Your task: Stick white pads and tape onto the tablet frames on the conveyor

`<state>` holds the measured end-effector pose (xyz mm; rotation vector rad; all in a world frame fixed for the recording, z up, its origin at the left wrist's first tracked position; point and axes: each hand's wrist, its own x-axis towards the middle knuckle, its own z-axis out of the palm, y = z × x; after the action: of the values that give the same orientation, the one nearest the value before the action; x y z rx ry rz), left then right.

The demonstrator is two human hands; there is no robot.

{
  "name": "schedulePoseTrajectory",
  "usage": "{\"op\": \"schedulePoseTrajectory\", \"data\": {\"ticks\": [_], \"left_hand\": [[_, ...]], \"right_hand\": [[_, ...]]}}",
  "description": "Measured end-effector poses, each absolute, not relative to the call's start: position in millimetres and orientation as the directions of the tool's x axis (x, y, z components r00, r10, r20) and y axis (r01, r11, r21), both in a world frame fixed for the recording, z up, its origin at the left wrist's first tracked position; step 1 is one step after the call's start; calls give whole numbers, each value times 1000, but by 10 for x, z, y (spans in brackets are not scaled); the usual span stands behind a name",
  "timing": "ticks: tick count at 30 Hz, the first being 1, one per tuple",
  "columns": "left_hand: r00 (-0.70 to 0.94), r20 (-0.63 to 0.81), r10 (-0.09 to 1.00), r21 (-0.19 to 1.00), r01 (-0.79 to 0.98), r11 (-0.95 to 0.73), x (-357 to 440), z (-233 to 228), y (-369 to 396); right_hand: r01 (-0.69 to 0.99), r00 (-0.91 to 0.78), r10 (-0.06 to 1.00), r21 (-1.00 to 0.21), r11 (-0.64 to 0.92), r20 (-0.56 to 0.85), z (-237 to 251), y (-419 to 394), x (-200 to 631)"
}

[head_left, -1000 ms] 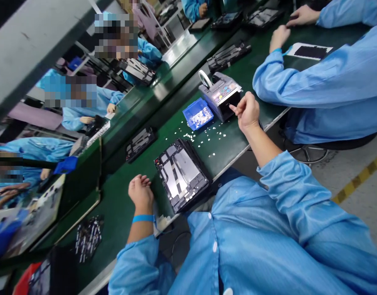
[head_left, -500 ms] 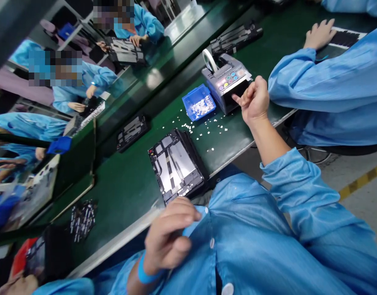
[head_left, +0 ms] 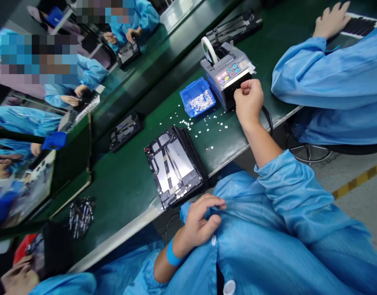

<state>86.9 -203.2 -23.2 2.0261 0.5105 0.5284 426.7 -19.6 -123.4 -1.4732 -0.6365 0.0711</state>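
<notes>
My right hand is closed at the front slot of a grey tape dispenser machine with coloured buttons and a white tape roll; whether it pinches a piece of tape I cannot tell. My left hand pinches the front of my blue smock at my chest, off the table. An open tablet housing lies on the green table in front of me. A blue bin of small white pieces stands beside the machine, with loose pieces scattered near it.
A co-worker's blue sleeve lies on the table at the right, that person's hand on a black sheet. Other housings sit on the belt. A pile of small black parts lies at the left. Other workers sit across the line.
My left hand left the table and came back to my chest, gripping the smock. My right hand moved from just before the dispenser onto its slot, fingers curling shut.
</notes>
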Motion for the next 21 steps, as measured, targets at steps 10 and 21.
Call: {"op": "schedulePoseTrajectory", "data": {"ticks": [10,21], "left_hand": [[821,160,548,896,112,-430,737,-432,-2052],[793,193,577,903,87,-421,422,-615,-1985]], "right_hand": [[390,852,377,-921,6,364,-1124,-184,4297],[375,884,339,-922,-100,322,-980,-161,4278]]}}
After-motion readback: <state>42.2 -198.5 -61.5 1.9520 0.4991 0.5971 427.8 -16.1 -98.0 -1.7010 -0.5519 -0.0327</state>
